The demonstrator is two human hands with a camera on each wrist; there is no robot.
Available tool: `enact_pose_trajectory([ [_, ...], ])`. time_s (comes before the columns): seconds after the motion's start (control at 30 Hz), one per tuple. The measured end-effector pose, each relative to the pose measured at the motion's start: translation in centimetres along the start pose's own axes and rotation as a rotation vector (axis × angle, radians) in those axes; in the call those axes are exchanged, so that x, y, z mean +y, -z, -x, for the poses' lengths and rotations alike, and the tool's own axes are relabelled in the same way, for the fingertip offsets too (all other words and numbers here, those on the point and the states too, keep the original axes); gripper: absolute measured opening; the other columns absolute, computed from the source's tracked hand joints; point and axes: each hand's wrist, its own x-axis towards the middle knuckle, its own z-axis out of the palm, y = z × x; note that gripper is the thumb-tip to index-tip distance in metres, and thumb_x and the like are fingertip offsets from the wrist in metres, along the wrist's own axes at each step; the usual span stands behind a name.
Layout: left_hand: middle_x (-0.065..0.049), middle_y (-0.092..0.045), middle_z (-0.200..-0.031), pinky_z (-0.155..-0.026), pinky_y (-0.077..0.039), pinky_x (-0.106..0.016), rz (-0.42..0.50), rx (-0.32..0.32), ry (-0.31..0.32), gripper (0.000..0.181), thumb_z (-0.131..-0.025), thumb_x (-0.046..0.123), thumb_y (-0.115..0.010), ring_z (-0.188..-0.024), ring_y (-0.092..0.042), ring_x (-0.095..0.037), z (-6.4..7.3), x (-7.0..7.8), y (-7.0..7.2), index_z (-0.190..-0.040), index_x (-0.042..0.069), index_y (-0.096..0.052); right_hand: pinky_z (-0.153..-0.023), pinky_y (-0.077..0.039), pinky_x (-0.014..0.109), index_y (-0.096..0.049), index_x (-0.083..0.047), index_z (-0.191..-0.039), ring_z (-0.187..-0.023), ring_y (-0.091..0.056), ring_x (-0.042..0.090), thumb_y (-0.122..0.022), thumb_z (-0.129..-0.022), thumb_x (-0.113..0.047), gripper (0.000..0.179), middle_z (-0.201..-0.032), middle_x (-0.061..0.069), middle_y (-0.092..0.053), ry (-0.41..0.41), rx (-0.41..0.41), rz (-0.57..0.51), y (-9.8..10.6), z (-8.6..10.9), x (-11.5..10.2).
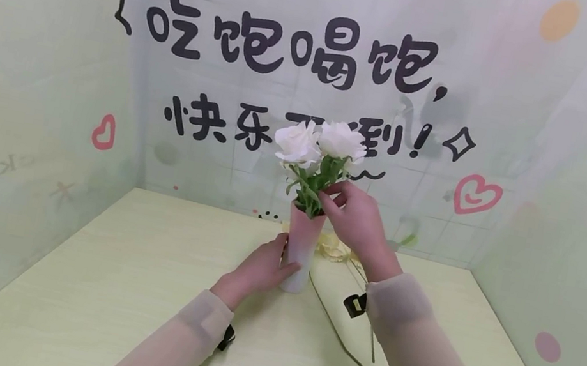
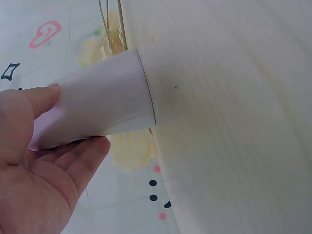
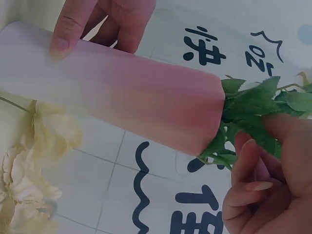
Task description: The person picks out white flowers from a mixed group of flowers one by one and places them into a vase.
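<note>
A tall vase, pink at the rim and fading to white at the base, stands upright on the table. My left hand grips its lower part from the left, with thumb and fingers on opposite sides of the wall. Two white roses with green leaves rise out of the vase mouth. Just above the rim, my right hand pinches the rose greenery between thumb and curled fingers. The stem ends are hidden inside the vase.
Pale yellow flowers lie on the table behind and right of the vase, their long thin stems stretching toward the front. A printed backdrop closes off the back and both sides.
</note>
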Motion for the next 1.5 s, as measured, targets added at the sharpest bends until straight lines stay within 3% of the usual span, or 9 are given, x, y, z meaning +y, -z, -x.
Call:
enact_pose_trajectory([
  [0.23, -0.032, -0.060, -0.153, -0.116, -0.056, -0.055, -0.012, 0.010, -0.034, 0.067, -0.109, 0.020, -0.070, -0.140, -0.065, -0.042, -0.2, -0.3, -0.2, -0.158, -0.013, -0.039, -0.070, -0.056, 0.038, -0.075, -0.010, -0.117, -0.082, -0.068, 0.025, -0.061, -0.109, -0.025, 0.022, -0.096, 0.008, -0.077, 0.013, -0.006, 0.062, -1.1, -0.5, 0.0],
  [0.47, -0.034, -0.063, -0.148, -0.111, -0.059, -0.057, 0.009, 0.027, -0.086, 0.064, -0.108, 0.018, -0.070, -0.134, -0.068, -0.044, -0.2, -0.7, -0.3, -0.154, -0.016, -0.041, -0.082, -0.061, 0.044, -0.079, -0.007, -0.114, -0.090, -0.070, 0.027, -0.061, -0.104, -0.022, 0.025, -0.099, 0.009, -0.080, 0.024, -0.028, 0.125, -1.7, -0.4, 0.7],
  [0.73, -0.033, -0.062, -0.150, -0.114, -0.057, -0.056, 0.027, 0.025, -0.046, 0.066, -0.109, 0.020, -0.070, -0.137, -0.067, -0.043, -0.2, -0.5, -0.3, -0.157, -0.014, -0.040, -0.075, -0.058, 0.039, -0.077, -0.010, -0.118, -0.089, -0.069, 0.026, -0.062, -0.104, -0.030, 0.029, -0.102, 0.009, -0.079, -0.025, -0.007, 0.044, -1.4, 0.2, 1.1],
  [0.9, -0.032, -0.062, -0.151, -0.115, -0.057, -0.055, 0.038, 0.023, -0.044, 0.065, -0.109, 0.019, -0.069, -0.138, -0.066, -0.043, -0.2, -0.4, -0.4, -0.157, -0.013, -0.040, -0.067, -0.052, 0.034, -0.078, -0.012, -0.117, -0.079, -0.065, 0.024, -0.063, -0.106, -0.031, 0.027, -0.093, 0.007, -0.076, -0.001, 0.018, 0.009, -1.0, 1.2, 1.8],
  [1.03, -0.032, -0.060, -0.153, -0.116, -0.056, -0.055, 0.050, 0.007, -0.033, 0.067, -0.109, 0.020, -0.069, -0.139, -0.065, -0.043, -0.2, -0.5, -0.4, -0.159, -0.013, -0.038, -0.069, -0.055, 0.036, -0.078, -0.012, -0.120, -0.080, -0.067, 0.023, -0.061, -0.107, -0.032, 0.029, -0.093, 0.005, -0.076, 0.003, 0.025, -0.005, -0.8, 2.5, 2.6],
  [1.13, -0.031, -0.058, -0.156, -0.118, -0.054, -0.057, 0.079, -0.005, -0.010, 0.069, -0.109, 0.022, -0.070, -0.141, -0.063, -0.044, 0.1, -0.6, -0.1, -0.160, -0.011, -0.038, -0.078, -0.061, 0.041, -0.077, -0.011, -0.127, -0.090, -0.072, 0.023, -0.059, -0.110, -0.036, 0.035, -0.104, 0.006, -0.079, 0.026, -0.023, 0.008, -1.2, 3.6, 3.4],
  [1.23, -0.029, -0.054, -0.161, -0.122, -0.051, -0.057, 0.088, -0.018, 0.006, 0.075, -0.108, 0.025, -0.072, -0.147, -0.059, -0.043, 0.5, -0.8, 0.4, -0.163, -0.009, -0.035, -0.094, -0.064, 0.052, -0.073, -0.008, -0.136, -0.111, -0.075, 0.030, -0.058, -0.112, -0.043, 0.045, -0.125, 0.010, -0.079, 0.073, -0.099, 0.039, -1.8, 4.8, 4.4],
  [1.37, -0.028, -0.044, -0.170, -0.127, -0.045, -0.058, 0.031, -0.036, 0.009, 0.090, -0.105, 0.035, -0.075, -0.155, -0.049, -0.042, 1.4, -0.8, 1.2, -0.169, -0.006, -0.027, -0.117, -0.051, 0.066, -0.062, -0.011, -0.155, -0.146, -0.059, 0.041, -0.059, -0.109, -0.057, 0.065, -0.157, 0.014, -0.063, 0.102, -0.180, 0.113, -2.5, 6.8, 6.0],
  [1.5, -0.026, -0.030, -0.177, -0.131, -0.040, -0.059, -0.032, -0.085, -0.014, 0.106, -0.100, 0.047, -0.078, -0.163, -0.038, -0.040, 2.7, -0.1, 2.1, -0.174, 0.001, -0.018, -0.125, -0.038, 0.074, -0.046, -0.022, -0.169, -0.161, -0.040, 0.045, -0.059, -0.105, -0.067, 0.079, -0.174, 0.015, -0.044, 0.119, -0.221, 0.192, -3.0, 8.7, 7.5],
])
